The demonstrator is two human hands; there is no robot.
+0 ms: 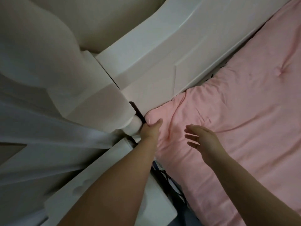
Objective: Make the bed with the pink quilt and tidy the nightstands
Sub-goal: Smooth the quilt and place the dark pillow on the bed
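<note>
The left hand (150, 129) is gripping the corner of the soft pink quilt (236, 111) beside the white wooden headboard (162, 62); the right hand (201, 138) is hovering spread. Judged next: tucking and smoothing that corner.

The left hand (150, 129) is curled, thumb up, arm extended; the right hand (202, 138) is held flat with fingers spread.

Ahead of me a white headboard (162, 51) runs slantwise, its panelled face turned toward me. Beyond it stands a cream wall (114, 15). To my left a sheer white curtain (32, 111) hangs in soft folds. Low down, a dark patterned sheet (171, 181) shows through a narrow gap.
</note>
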